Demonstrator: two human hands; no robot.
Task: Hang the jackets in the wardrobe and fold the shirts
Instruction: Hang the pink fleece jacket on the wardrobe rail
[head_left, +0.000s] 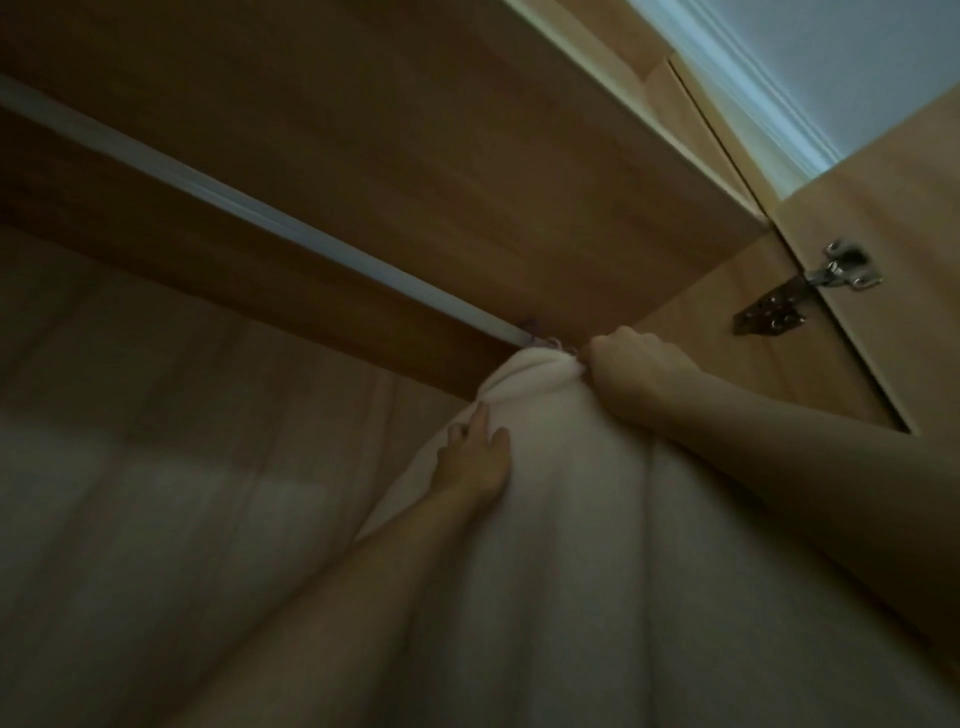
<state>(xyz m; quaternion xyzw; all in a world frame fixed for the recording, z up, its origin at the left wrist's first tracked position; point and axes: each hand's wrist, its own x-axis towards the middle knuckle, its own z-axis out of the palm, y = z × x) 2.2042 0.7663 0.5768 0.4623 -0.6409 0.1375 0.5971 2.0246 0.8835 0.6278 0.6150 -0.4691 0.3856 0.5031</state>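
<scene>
I look up into the wooden wardrobe. A white jacket (571, 519) hangs from the pale rail (208, 189), its hanger hooks (182, 340) just visible at the rail's right end. My right hand (631, 364) is curled at the top of the jacket by the hanger, gripping the collar area. My left hand (475, 457) lies with straight fingers against the jacket's left shoulder. The hanger itself is hidden under the cloth.
The wardrobe's top panel (415, 130) is close above the rail. The right side wall carries a metal hinge (810, 286) and the open door (909, 234). A pale back panel (156, 415) fills the left. Ceiling moulding (753, 104) shows at the upper right.
</scene>
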